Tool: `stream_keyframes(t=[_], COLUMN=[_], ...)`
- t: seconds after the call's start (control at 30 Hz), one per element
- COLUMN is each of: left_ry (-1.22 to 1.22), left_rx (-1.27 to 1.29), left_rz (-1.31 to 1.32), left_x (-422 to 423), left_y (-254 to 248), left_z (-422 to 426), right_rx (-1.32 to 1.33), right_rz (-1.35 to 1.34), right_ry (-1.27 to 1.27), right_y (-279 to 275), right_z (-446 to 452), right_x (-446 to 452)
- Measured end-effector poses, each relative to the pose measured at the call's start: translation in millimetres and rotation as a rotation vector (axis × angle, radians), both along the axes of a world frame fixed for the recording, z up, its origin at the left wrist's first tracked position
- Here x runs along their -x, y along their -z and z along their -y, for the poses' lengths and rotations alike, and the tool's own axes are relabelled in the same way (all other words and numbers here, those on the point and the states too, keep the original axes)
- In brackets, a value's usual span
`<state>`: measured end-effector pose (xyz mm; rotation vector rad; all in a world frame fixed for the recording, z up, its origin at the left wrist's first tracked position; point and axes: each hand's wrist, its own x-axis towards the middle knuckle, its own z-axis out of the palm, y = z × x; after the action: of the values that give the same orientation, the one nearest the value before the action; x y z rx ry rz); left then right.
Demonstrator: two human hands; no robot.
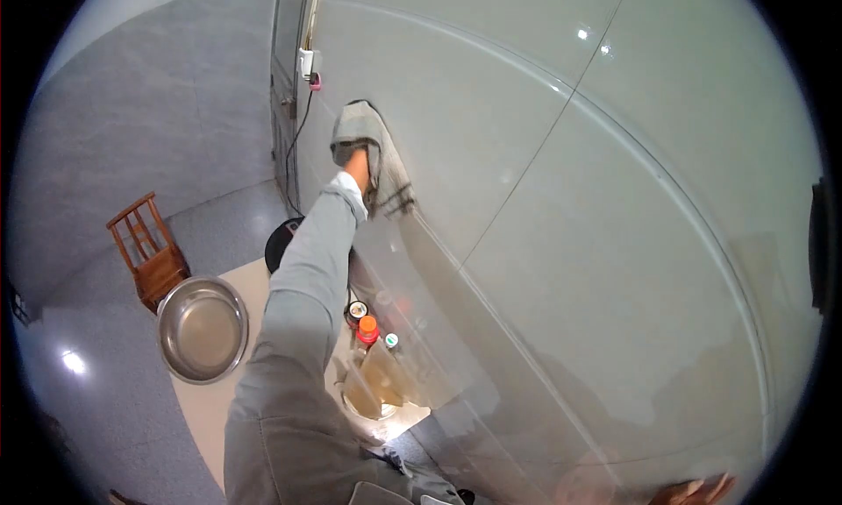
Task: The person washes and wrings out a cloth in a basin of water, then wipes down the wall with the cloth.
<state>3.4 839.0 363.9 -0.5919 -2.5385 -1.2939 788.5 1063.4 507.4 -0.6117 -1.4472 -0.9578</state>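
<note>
I am observing the left hand [356, 166] at the far end of the outstretched grey sleeve [303, 286], where it is bearing a light cloth [391, 174] with dark stripes against the glossy pale wall [491, 145]. The cloth is wrapping over the hand and hanging loosely to the right of the wrist, its lower corner reaching toward the ledge line. Because the fabric is covering the fingers, I am not able to tell how far open the hand is or whether it is gripping the cloth; only a strip of skin near the white cuff is showing. At the lower right, the bottom border is cutting off the right hand [693, 490]; some fingers are showing near the wall, but I am not determining their opening, or any hold, from this view. The sleeve is hiding part of the table [200, 422] and of a round black object [281, 242]. Beside the sleeve, an orange-capped bottle [367, 330] is standing among containers that I am finding hard to identify. A metal basin [203, 330] is sitting on the table's left side.
</note>
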Motion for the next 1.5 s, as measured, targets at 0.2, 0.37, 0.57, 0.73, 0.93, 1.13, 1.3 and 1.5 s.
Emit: stream_keyframes(t=[0.2,0.37,0.57,0.73,0.93,1.13,1.3,1.5], left_ry=[-0.165,-0.204,-0.146,0.073,0.497,1.045,0.86,0.539], left_rx=[0.014,-0.003,-0.095,-0.23,-0.389,-0.532,-0.322,-0.345], left_rz=[-0.002,-0.043,-0.256,-0.451,-0.58,-0.502,-0.5,-0.282], left_x=[43,45,-7,-105,-281,-422,-420,-370], left_y=[-17,-29,-59,-76,-56,9,72,127], left_z=[12,6,-15,-57,-105,-130,-133,-108], right_rx=[0.007,0.066,0.128,0.14,0.156,0.087,0.011,0.011], right_rz=[0.07,0.01,-0.035,-0.045,-0.031,-0.011,0.058,0.078], right_ry=[0.031,-0.016,-0.153,-0.161,-0.2,-0.167,-0.02,0.008], right_y=[16,7,16,14,11,11,8,8], right_z=[-21,-9,-16,-14,-12,-14,-13,-13], right_x=[-28,-20,-27,-24,-28,-26,-30,-34])
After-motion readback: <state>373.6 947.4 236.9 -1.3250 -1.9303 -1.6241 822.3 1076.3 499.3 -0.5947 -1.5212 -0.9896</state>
